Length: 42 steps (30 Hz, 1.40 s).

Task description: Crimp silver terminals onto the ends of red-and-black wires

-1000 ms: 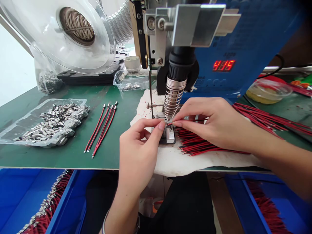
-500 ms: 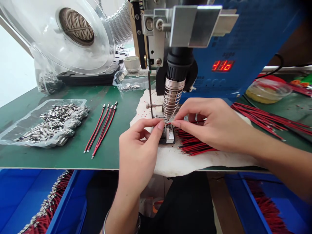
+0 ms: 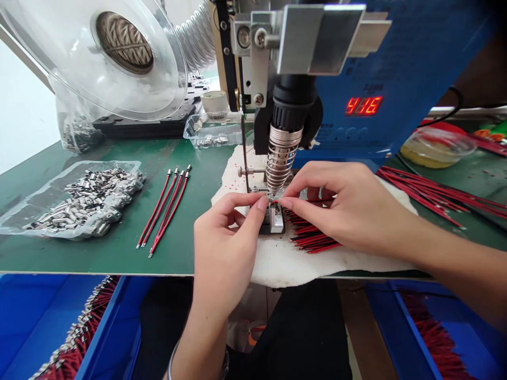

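Nearest, has the left hand (image 3: 225, 237) with thumb and forefinger narrowed to a pinch; cannot tell what small piece, if any, is between them. Has the right hand (image 3: 344, 206) just opposite, thumb and forefinger closed on a thin wire (image 3: 274, 201), red end showing in the narrow gap between the hands, over the block (image 3: 276, 220) and just below the iron (image 3: 282, 158).

Could burn either set of fingertips, judging by their nearness to the tip: enough, a slip or a sudden dip. Might also push the wire out of line through a loosened pinch or a drift of either hand.

Risks snagging loose wires (image 3: 312, 237) on the cloth (image 3: 285, 269), right beneath the right hand, by dragging low; might ruck the cloth too.

Shows capped wires (image 3: 164, 211) and a heaped tray (image 3: 24, 230) well to the left; likely to scatter only from a wide sweep.

Farther back, reads 416 on the display (image 3: 363, 106); as a temperature, would threaten melted insulation on lingering too long.
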Each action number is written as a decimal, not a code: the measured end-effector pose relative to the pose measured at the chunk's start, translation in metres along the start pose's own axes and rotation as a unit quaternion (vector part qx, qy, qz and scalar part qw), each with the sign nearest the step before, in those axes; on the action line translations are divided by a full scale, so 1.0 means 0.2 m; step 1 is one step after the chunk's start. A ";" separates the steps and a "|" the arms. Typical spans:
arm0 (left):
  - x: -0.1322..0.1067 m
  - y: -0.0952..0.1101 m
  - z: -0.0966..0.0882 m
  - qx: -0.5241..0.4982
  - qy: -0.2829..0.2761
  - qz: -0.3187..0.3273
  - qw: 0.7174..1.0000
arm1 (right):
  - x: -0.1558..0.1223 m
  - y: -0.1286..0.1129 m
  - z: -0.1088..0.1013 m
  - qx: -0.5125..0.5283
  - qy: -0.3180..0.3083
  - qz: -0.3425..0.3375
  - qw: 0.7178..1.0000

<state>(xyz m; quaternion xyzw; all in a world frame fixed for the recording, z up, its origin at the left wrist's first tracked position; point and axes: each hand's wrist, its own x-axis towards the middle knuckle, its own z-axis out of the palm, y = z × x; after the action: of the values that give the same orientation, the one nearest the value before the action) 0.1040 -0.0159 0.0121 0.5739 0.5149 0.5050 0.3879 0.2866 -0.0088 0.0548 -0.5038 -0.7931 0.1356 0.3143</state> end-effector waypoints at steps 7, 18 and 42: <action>-0.01 0.00 0.00 -0.001 0.006 -0.012 1.000 | -0.01 0.00 0.00 -0.001 0.003 0.020 1.000; -0.01 0.01 0.01 -0.004 0.014 -0.004 1.000 | -0.01 0.01 0.01 0.004 0.003 0.021 1.000; 0.00 -0.01 0.01 -0.006 0.011 -0.011 1.000 | -0.01 0.02 0.02 0.006 0.016 0.005 1.000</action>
<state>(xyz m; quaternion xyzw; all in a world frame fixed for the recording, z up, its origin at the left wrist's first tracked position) 0.1050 -0.0166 0.0105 0.5601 0.5223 0.5105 0.3909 0.2866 -0.0082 0.0494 -0.5076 -0.7849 0.1340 0.3292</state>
